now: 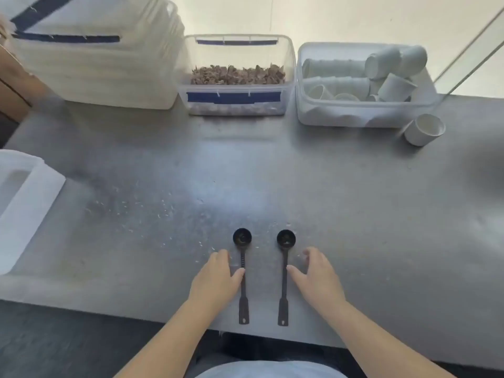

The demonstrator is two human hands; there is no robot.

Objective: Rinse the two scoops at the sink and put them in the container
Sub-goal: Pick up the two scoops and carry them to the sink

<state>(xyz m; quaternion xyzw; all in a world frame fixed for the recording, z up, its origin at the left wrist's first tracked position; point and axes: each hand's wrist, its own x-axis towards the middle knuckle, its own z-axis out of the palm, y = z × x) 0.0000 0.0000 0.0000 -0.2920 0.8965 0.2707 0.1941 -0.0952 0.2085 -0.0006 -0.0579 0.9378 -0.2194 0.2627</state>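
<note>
Two black long-handled scoops lie side by side on the grey steel counter, bowls pointing away from me. My left hand point(218, 276) rests just left of the left scoop point(242, 257), its thumb touching the handle. My right hand point(316, 274) sits just right of the right scoop point(285, 255), thumb tip against that handle. Both hands have fingers apart and hold nothing. No sink is in view.
Along the back stand a large white lidded tub point(95, 77), a clear box of brown flakes point(237, 105) and a clear box of white cups point(313, 110). One white cup point(424, 129) stands alone at right. A white tray point(27, 203) sits at left. Crumbs dot the counter point(354, 214).
</note>
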